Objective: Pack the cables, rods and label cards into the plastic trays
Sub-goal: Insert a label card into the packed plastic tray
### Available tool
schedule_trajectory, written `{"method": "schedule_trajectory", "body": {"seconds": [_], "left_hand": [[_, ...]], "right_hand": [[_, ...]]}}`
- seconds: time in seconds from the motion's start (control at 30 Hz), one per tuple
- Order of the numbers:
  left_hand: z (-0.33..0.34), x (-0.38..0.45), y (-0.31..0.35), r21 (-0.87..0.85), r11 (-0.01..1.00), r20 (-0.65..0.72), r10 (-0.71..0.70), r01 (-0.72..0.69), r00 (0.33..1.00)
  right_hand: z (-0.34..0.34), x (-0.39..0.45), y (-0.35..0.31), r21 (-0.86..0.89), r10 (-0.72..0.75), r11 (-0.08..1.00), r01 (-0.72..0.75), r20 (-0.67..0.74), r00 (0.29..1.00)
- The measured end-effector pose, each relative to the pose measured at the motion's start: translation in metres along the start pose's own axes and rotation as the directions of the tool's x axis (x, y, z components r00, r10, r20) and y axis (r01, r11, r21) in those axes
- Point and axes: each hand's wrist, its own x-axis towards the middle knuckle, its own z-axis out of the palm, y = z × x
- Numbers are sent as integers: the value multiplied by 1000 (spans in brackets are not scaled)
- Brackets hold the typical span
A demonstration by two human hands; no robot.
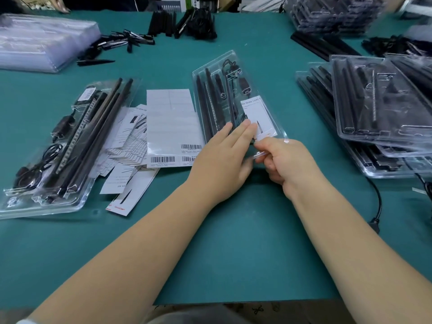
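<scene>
Right hand pinches tray corner; left hand flat (tray's length runs away, tilted left).

Both forearms reach forward; left hand lies flat with straight fingers, right hand curls in a pinch
</scene>
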Motion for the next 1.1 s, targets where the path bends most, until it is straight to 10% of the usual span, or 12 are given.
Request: {"method": "schedule_trajectory", "body": {"seconds": [0.47,0.57,0.77,1.1], "left_hand": [[9,2,-4,290,956,-185,104,-46,977],[7,0,-2,406,912,-180,130,-47,975],[1,-7,4,458,875,-123,239,-159,963],[-2,-9,14,457,873,-78,228,-169,971]], "right_hand": [[-15,7,-6,-359,134,932,-53,207,969],[-27,10,-11,-205,193,969,-138,280,940],[-33,20,-6,-22,-91,996,91,-27,995],[-34,34,-2,-26,-57,998,57,-32,998]]}}
